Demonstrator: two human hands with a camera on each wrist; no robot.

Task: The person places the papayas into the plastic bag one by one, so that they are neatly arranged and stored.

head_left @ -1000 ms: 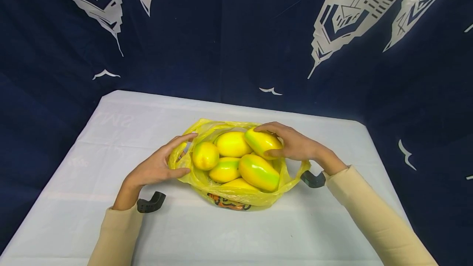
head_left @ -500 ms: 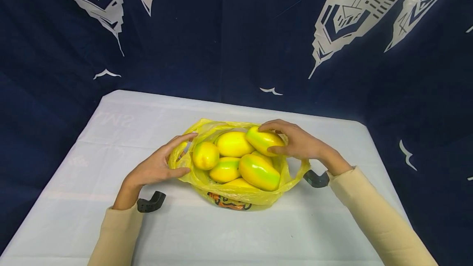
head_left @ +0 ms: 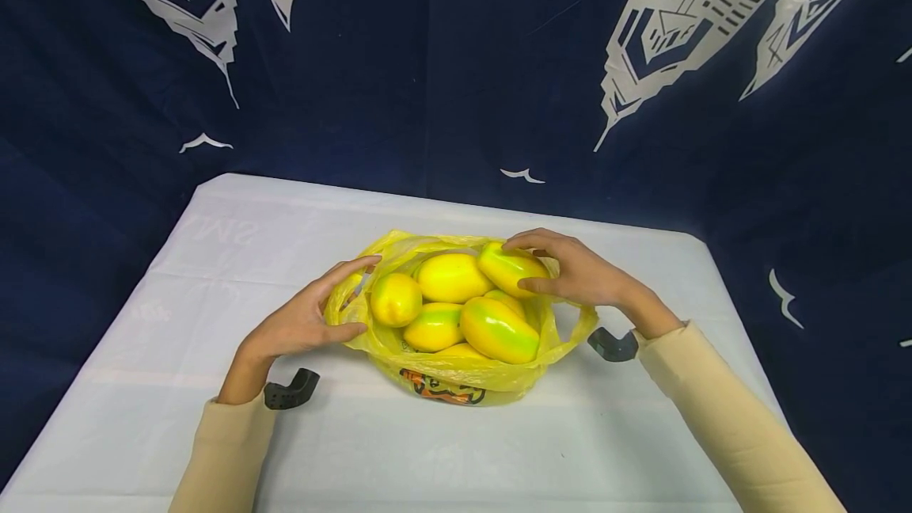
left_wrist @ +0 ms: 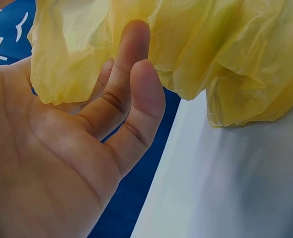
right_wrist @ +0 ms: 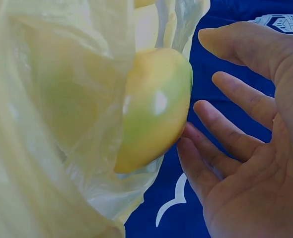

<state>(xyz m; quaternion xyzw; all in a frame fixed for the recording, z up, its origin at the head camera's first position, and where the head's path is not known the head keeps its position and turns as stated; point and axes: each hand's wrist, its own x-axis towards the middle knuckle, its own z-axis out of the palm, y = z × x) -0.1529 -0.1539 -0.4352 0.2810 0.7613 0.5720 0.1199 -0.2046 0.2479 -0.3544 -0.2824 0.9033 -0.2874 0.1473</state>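
Observation:
Several yellow-green mangoes [head_left: 449,279] lie in a thin yellow plastic bag [head_left: 523,388], which stands with its mouth spread. At the bag's far right, my right hand [head_left: 587,271] holds a mango [head_left: 511,264] between fingertips and thumb. That hand [right_wrist: 251,148] comes in from the right in the right wrist view, fingertips at the side of a mango [right_wrist: 154,109]. My left hand [head_left: 302,319] spreads thumb and index finger over the bag's left edge. The left wrist view shows two of its fingers [left_wrist: 131,109] against the bag film, the others partly hidden behind it.
A white cloth covers the table [head_left: 214,283], and the bag stands near its middle. Behind it hangs a navy curtain [head_left: 427,117] with white drawings. The bag's right handle loop [head_left: 587,327] sticks out beneath my right wrist.
My right hand and its mango have shifted a little away from me and to the right. More of a mango beneath now shows. My left hand has stayed in place.

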